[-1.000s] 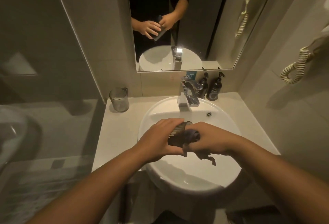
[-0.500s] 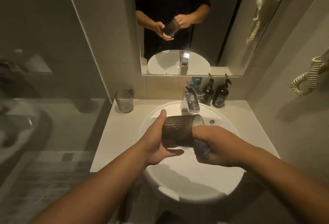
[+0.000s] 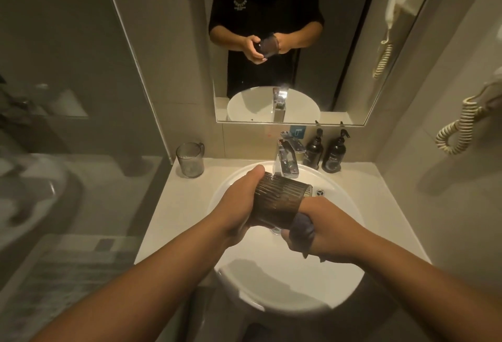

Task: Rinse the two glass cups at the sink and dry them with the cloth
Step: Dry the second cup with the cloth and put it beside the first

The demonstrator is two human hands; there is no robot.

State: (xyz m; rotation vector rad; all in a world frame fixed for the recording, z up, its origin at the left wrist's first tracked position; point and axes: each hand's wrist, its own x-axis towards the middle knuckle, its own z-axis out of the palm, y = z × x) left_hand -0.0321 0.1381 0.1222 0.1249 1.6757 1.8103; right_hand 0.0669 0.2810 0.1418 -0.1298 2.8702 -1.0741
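Your left hand (image 3: pixel 239 206) wraps the base end of the ribbed glass cup (image 3: pixel 279 202), fingers curled under it. Cup lies on its side over the sink (image 3: pixel 345 206), long axis running 9 to 3 o'clock, mouth toward 3. Your right hand (image 3: pixel 323 226) clutches the cloth (image 3: pixel 300 230) at that mouth, touching the rim; whether cloth reaches inside, cannot tell. Second cup (image 3: pixel 190 159) stands upright at 10 o'clock on the counter (image 3: pixel 163 219), well apart, nearer your left hand.
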